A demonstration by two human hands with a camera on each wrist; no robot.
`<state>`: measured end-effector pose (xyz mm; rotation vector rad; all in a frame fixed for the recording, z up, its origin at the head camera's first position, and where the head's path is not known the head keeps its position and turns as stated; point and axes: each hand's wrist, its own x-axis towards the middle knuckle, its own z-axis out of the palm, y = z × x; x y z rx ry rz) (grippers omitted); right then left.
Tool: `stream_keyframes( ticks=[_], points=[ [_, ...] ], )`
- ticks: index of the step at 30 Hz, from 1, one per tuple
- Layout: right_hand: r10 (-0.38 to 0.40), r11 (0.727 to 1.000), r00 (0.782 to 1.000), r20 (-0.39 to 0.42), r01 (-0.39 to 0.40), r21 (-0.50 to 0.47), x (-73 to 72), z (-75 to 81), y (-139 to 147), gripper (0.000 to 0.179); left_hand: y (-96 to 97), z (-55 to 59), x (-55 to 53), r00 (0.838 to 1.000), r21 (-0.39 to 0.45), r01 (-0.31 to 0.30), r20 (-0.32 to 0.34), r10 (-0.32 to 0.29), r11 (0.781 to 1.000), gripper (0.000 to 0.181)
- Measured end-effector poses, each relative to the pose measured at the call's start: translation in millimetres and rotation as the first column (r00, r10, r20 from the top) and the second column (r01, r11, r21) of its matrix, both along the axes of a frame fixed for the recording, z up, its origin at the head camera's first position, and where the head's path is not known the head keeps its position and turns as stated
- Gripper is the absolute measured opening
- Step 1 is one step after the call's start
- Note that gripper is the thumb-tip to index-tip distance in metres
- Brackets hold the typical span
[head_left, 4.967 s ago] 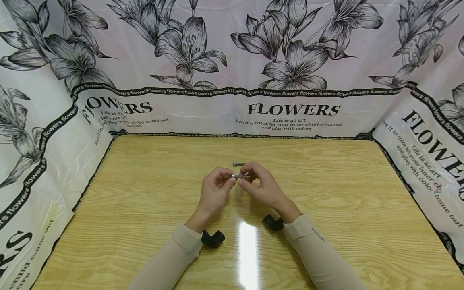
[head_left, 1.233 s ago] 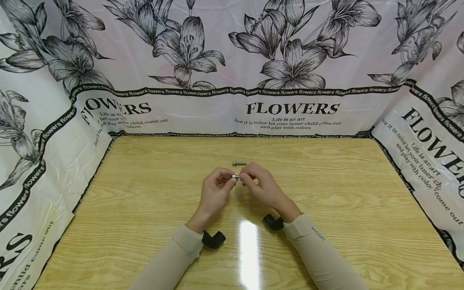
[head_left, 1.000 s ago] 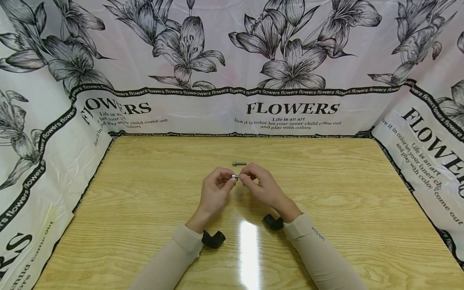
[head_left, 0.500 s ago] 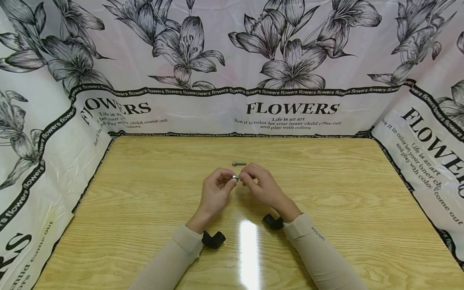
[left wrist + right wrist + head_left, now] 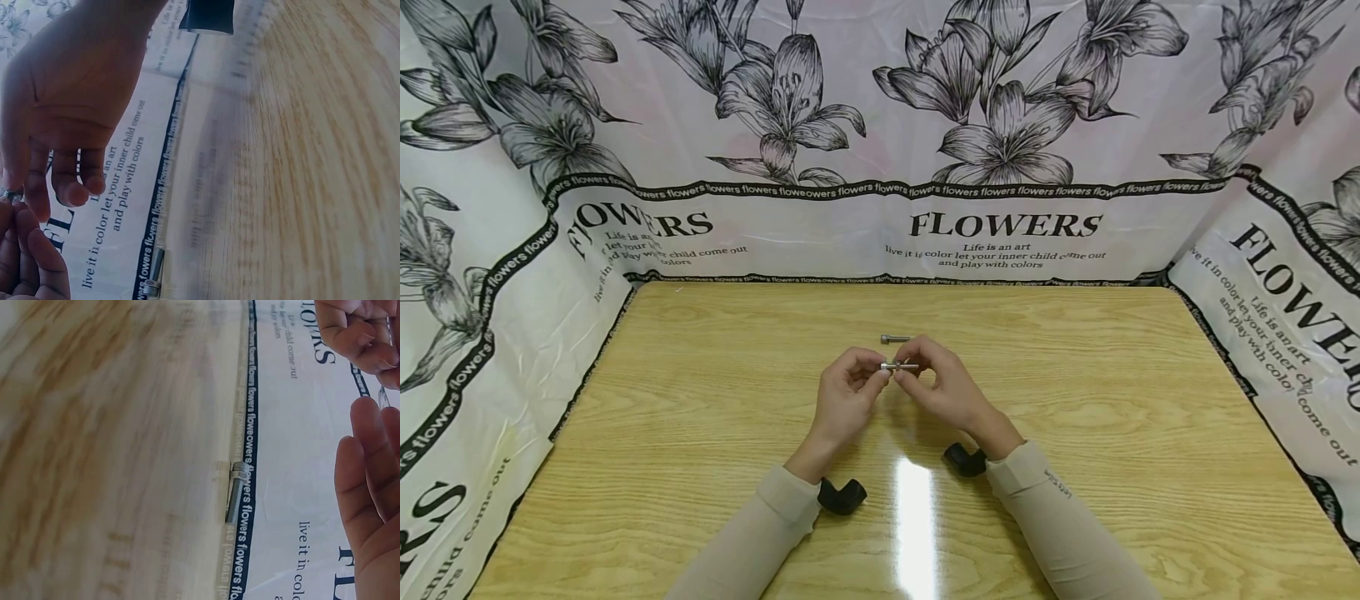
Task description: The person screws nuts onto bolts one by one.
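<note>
Near the table's middle my left hand (image 5: 847, 398) pinches the head end of a small silver bolt (image 5: 910, 366), held level. Its shaft points to the right. My right hand (image 5: 950, 390) has thumb and index finger on either side of that shaft. Whether a nut sits between these fingertips is too small to tell. In the right wrist view the bolt shows only partly, between the left hand (image 5: 359, 337) and the right hand (image 5: 375, 506). A second bolt (image 5: 893, 339) lies on the table just beyond the hands. Close up, this lying bolt (image 5: 155, 272) seems to carry a nut by its head.
The wooden table (image 5: 700, 375) spreads on both sides of the arms. A black wrist camera mount (image 5: 841, 497) sits at the left cuff, another mount (image 5: 964, 460) at the right. Flower-printed cloth (image 5: 820, 233) stands behind the table and along its sides.
About a second ago the right fingertips covered most of the bolt's shaft. Now they have parted slightly and the shaft shows past them. The left hand and the lying bolt have stayed put.
</note>
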<state>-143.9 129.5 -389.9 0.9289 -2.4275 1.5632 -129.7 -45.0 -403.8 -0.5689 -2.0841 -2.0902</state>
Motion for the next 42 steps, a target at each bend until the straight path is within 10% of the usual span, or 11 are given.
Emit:
stream_keyframes(
  ticks=[32,42],
  points=[
    [-0.01,0.999,0.999,-0.034,0.012,0.051,-2.9,-3.6,-1,0.009,0.8,0.0,0.3,1.0,-0.006,-0.004,-0.009,0.004,1.0,0.012],
    [0.013,1.0,0.999,-0.031,-0.013,0.002,-19.3,-37.8,6,0.013,0.0,0.0,0.2,1.0,0.006,0.005,-0.004,-0.005,1.0,0.013]
  ],
)
